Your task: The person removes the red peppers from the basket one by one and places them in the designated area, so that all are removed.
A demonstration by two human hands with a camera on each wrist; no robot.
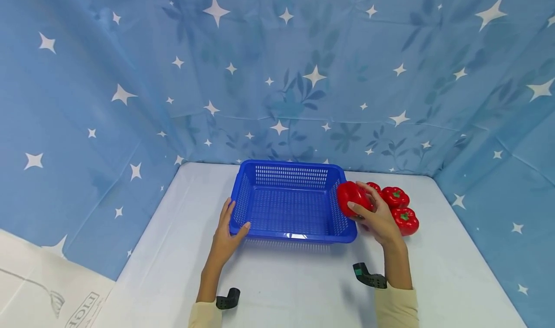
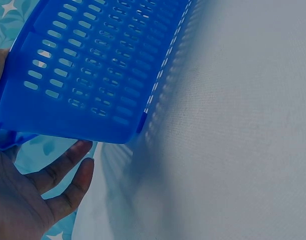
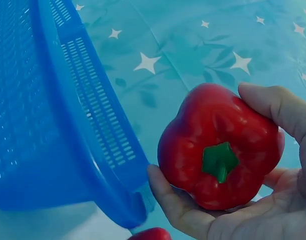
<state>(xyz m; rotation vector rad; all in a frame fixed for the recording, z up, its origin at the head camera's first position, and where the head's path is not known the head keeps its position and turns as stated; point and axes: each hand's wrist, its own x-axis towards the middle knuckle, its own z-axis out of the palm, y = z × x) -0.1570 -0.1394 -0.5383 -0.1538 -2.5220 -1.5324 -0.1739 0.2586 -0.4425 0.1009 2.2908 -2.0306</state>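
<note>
A blue plastic basket (image 1: 288,207) with slotted walls stands on the white table, and nothing lies in it. At its left front corner is my left hand (image 1: 226,239), thumb by the front rim and fingers spread along the left side. In the left wrist view, two fairly straight fingers (image 2: 75,187) of that hand stand clear of the basket wall (image 2: 92,65). My right hand (image 1: 377,219) grips a red bell pepper (image 1: 352,199) beside the basket's right rim. The right wrist view shows the pepper's green stem (image 3: 220,161) facing the camera, with thumb and fingers around its sides.
Several more red bell peppers (image 1: 404,221) sit to the right of the basket, partly behind my right hand. The white table (image 1: 295,289) reaches back to a blue curtain (image 1: 277,68) with white stars, which also runs along both sides.
</note>
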